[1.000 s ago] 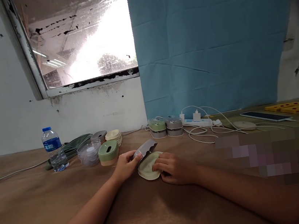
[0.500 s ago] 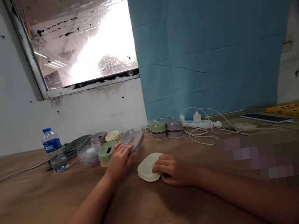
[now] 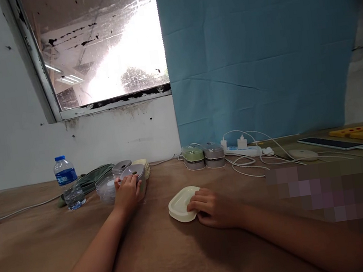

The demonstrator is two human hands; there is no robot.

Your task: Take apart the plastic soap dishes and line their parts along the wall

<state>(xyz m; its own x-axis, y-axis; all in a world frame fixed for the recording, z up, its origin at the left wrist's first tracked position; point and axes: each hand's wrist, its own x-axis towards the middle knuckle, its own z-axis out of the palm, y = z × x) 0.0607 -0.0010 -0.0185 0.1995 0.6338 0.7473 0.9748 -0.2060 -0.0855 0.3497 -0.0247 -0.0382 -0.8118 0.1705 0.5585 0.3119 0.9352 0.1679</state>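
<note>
In the head view, my right hand (image 3: 207, 207) grips the near right edge of a pale yellow plastic lid (image 3: 181, 203), its fingers curled over the rim. The lid is tilted slightly above the brown table. My left hand (image 3: 128, 193) rests on a grey plastic lid (image 3: 137, 172) with a slot in its top, fingers bent over it. This grey lid sits among the container parts at the back left, and the green slotted one is hidden by it and my hand. Clear round plastic containers (image 3: 104, 191) stand just left of my left hand.
A water bottle (image 3: 68, 184) stands at left, with a dark green pouch (image 3: 96, 177) behind. Green (image 3: 193, 157) and grey (image 3: 214, 155) lidded boxes stand by the wall. At right are a power strip (image 3: 242, 150), white cables, a phone (image 3: 331, 143) and yellow blocks (image 3: 361, 132).
My left hand has moved left with the grey lid, bringing it down over where the green slotted piece was showing. My right hand stays on the pale yellow lid. The view shifts slightly.
</note>
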